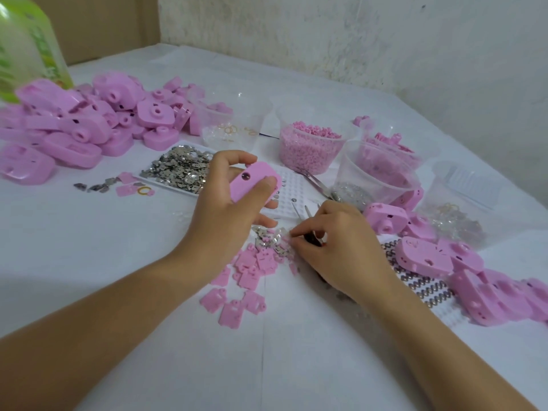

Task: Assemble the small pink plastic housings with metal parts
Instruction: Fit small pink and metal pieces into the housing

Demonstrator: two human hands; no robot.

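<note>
While the left hand (225, 209) grips a pink housing (255, 183), thumb on its face & fingers curled over the far edge, the right hand (335, 247) sits just beside it, lower & to the right. Its fingers are curled, w/ thumb & forefinger tips meeting at the edge of a small pile of metal parts (271, 237). Can't tell if a part is already pinched. Thin metal prongs (307, 210) poke out past the knuckles, poss. tweezers tucked in the palm, not sure.

Housing is held off the surface (148, 247), up & left of the right fingertips, near but apart. Its long axis runs diagonal: low end toward the left palm, high end away & rightward. The face w/ the round hole (246, 175) is turned up.

Judgement: next move is prob. a metal part going up-left into that housing. Right hand is nearer the pile, so it travels; left just holds steady.

Outward:
- flat pink plates (246, 277) just below the pile
- white peg tray (289, 188) just beyond the housing
- tray of loose metal bits (181, 167) beyond the left hand
- heap of housings (74, 132) far left of it
- more housings (430, 256) right of the right hand
</note>
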